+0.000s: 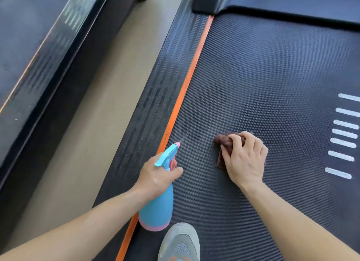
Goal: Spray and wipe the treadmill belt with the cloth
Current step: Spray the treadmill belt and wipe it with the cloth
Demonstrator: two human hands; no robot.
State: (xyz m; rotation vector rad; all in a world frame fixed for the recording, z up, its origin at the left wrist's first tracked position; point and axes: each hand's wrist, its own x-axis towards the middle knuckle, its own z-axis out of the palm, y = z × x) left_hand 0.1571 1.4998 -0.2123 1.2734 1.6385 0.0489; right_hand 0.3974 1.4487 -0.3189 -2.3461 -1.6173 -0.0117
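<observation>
Left hand (pixel 155 175) grips the spray bottle (pixel 155 210), right hand (pixel 245 159) clutches the cloth (pixel 224 140); mist (pixel 183 137) aimed near the orange strip (pixel 187 85) may miss the belt (pixel 272 75).

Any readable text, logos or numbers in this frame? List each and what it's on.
No legible text in the frame.
On the treadmill belt: a row of white bars, no letters or digits.
On the orange strip: faint marks near the nozzle, too blurred to read.
On the spray bottle: no label shows.
</observation>
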